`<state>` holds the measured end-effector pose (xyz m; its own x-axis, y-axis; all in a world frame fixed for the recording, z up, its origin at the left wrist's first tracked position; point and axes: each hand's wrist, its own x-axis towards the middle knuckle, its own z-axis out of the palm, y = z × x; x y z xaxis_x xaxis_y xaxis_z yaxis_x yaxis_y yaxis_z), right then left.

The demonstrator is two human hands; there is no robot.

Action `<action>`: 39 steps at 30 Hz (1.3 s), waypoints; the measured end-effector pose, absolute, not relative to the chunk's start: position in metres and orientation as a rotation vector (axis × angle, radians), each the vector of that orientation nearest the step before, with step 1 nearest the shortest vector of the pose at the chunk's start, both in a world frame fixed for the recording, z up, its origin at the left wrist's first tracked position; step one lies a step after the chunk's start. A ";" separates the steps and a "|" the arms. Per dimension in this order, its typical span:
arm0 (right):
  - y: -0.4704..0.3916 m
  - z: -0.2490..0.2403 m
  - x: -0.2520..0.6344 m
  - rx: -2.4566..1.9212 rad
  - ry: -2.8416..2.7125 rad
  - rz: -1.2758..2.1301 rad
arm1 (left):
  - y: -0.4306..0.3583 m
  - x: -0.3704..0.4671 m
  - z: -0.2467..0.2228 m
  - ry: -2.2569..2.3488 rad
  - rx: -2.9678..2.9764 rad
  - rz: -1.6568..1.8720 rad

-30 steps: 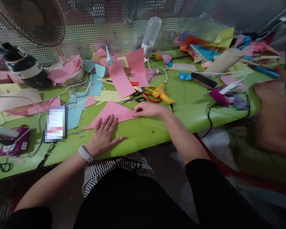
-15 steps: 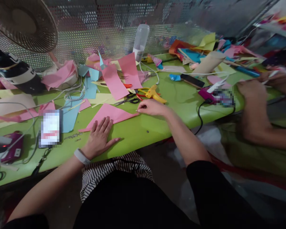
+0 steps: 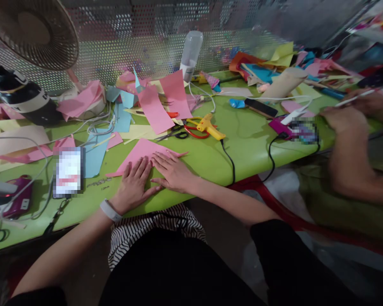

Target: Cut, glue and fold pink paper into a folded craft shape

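A folded pink paper [image 3: 142, 149] lies on the green table [image 3: 191, 204] in front of me, its pointed ends reaching left and right. My left hand [image 3: 134, 182] rests flat on its lower left part, fingers spread. Beside it, my right hand [image 3: 174, 171] lies flat with its fingers stretched over the paper's right half. The two thumbs nearly meet at the near side. Both palms hide part of the paper's lower edge. Just beyond are black-handled scissors [image 3: 181, 134] and a yellow glue gun [image 3: 210, 126].
At the left are a phone [image 3: 68, 172], a black bottle [image 3: 24, 97] and a fan [image 3: 35, 32]. Pink and blue papers [image 3: 155, 109], cables and a clear bottle [image 3: 191, 51] stand or lie behind. Another person's hands [image 3: 346, 121] hold a white stick at the right.
My right hand has moved left from the paper's right tip and now lies flat on the paper, its fingers opened out. My left hand has stayed in place.
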<state>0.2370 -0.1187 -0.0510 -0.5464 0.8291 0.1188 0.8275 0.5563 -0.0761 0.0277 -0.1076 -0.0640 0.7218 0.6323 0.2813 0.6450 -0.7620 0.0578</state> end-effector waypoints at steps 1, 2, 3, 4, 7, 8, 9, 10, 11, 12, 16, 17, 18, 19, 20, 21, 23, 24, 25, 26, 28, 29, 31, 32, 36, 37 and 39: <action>-0.119 -0.050 0.238 -1.407 -2.660 0.020 | -0.108 0.028 -0.064 -1.064 -2.876 -0.445; -0.119 -0.049 0.238 -1.400 -2.675 0.027 | -0.108 0.028 -0.063 -1.062 -2.881 -0.444; -0.119 -0.048 0.238 -1.395 -2.687 0.034 | -0.108 0.028 -0.063 -1.061 -2.886 -0.443; -0.119 -0.048 0.238 -1.395 -2.695 0.041 | -0.108 0.029 -0.062 -1.066 -2.890 -0.441; -0.119 -0.049 0.238 -1.393 -2.705 0.060 | -0.109 0.030 -0.061 -1.085 -2.899 -0.430; -0.118 -0.049 0.239 -1.387 -2.708 0.066 | -0.109 0.030 -0.061 -1.089 -2.902 -0.429; -0.118 -0.050 0.240 -1.381 -2.712 0.073 | -0.109 0.030 -0.061 -1.090 -2.904 -0.428; -0.118 -0.050 0.241 -1.375 -2.715 0.079 | -0.110 0.030 -0.061 -1.092 -2.906 -0.428; -0.118 -0.050 0.242 -1.373 -2.716 0.083 | -0.110 0.030 -0.060 -1.093 -2.905 -0.431; -0.119 -0.050 0.242 -1.374 -2.716 0.087 | -0.110 0.030 -0.060 -1.094 -2.904 -0.433; -0.121 -0.049 0.247 -1.433 -2.694 0.091 | -0.110 0.029 -0.059 -1.090 -2.898 -0.437; -0.121 -0.049 0.250 -1.456 -2.685 0.092 | -0.110 0.029 -0.059 -1.088 -2.899 -0.437; -0.122 -0.048 0.253 -1.477 -2.678 0.095 | -0.110 0.030 -0.059 -1.087 -2.900 -0.437; -0.123 -0.048 0.257 -1.496 -2.669 0.098 | -0.110 0.030 -0.058 -1.085 -2.901 -0.438; -0.123 -0.049 0.261 -1.515 -2.661 0.105 | -0.111 0.030 -0.058 -1.085 -2.901 -0.439; -0.124 -0.049 0.266 -1.536 -2.648 0.112 | -0.111 0.030 -0.058 -1.086 -2.902 -0.441; -0.126 -0.051 0.278 -1.592 -2.606 0.121 | -0.111 0.031 -0.058 -1.093 -2.901 -0.443; -0.128 -0.052 0.283 -1.626 -2.580 0.121 | -0.111 0.031 -0.058 -1.099 -2.901 -0.442; -0.129 -0.054 0.289 -1.664 -2.551 0.119 | -0.111 0.031 -0.058 -1.106 -2.901 -0.441; -0.132 -0.056 0.294 -1.703 -2.523 0.116 | -0.111 0.031 -0.058 -1.112 -2.901 -0.440; -0.136 -0.059 0.303 -1.782 -2.468 0.113 | -0.111 0.031 -0.058 -1.122 -2.905 -0.444; -0.137 -0.060 0.306 -1.817 -2.445 0.113 | -0.111 0.031 -0.058 -1.126 -2.907 -0.446; -0.139 -0.061 0.312 -1.880 -2.398 0.108 | -0.110 0.031 -0.059 -1.128 -2.910 -0.447; -0.140 -0.060 0.314 -1.909 -2.367 0.095 | -0.110 0.031 -0.059 -1.128 -2.909 -0.446; -0.135 -0.049 0.307 -1.912 -2.246 -0.026 | -0.110 0.031 -0.060 -1.123 -2.905 -0.445; -0.133 -0.046 0.301 -1.856 -2.259 -0.042 | -0.110 0.031 -0.060 -1.125 -2.903 -0.445; -0.128 -0.043 0.285 -1.680 -2.364 -0.016 | -0.111 0.030 -0.060 -1.130 -2.905 -0.440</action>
